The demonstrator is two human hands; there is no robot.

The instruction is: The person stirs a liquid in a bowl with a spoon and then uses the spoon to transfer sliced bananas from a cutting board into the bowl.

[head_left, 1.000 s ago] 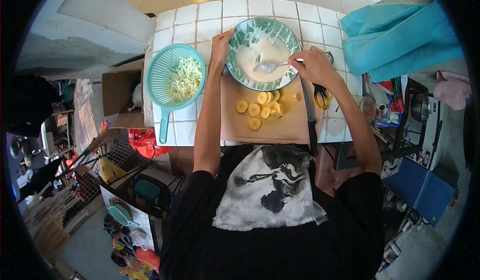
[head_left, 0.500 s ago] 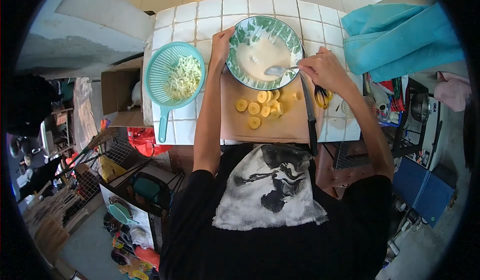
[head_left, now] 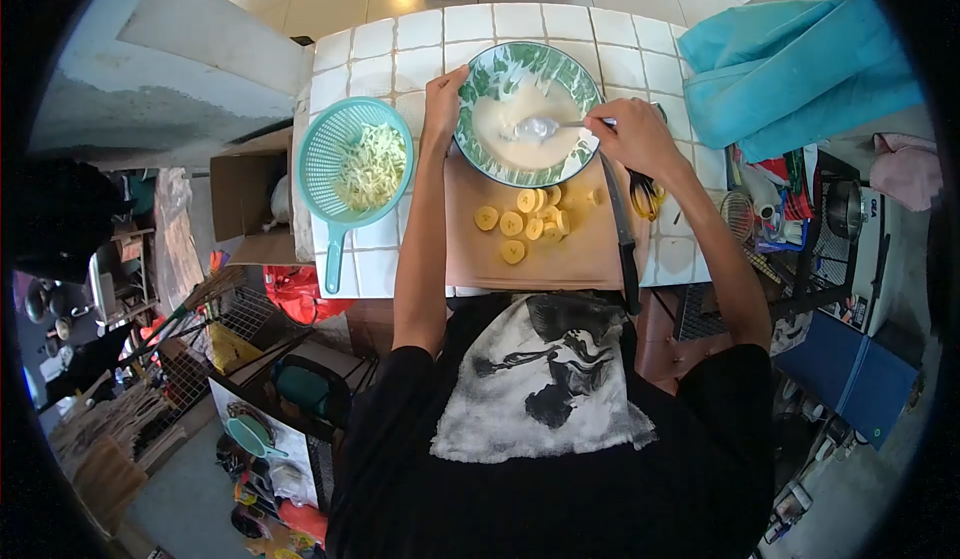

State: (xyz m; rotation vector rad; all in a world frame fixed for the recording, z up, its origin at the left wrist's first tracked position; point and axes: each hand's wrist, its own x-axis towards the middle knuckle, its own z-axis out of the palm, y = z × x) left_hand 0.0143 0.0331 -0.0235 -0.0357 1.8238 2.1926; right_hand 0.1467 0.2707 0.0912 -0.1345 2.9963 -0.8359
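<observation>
Pinching shiny spoon (head_left: 537, 128) in fingers of right hand (head_left: 633, 139), upper centre; pointing left, running nearly level. Gripping rim of round, green-streaked white bowl (head_left: 561, 71) with left hand (head_left: 444, 105).

Glossy white tiles (head_left: 371, 72), rough grout

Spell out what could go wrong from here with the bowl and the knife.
The knife has its handle jutting past the near edge of the tiled counter, so the person's body might knock it off.

The enamel bowl seems to overlap the cutting board; a hard push from the right hand on the spoon might slop pale batter onto the banana slices.
</observation>
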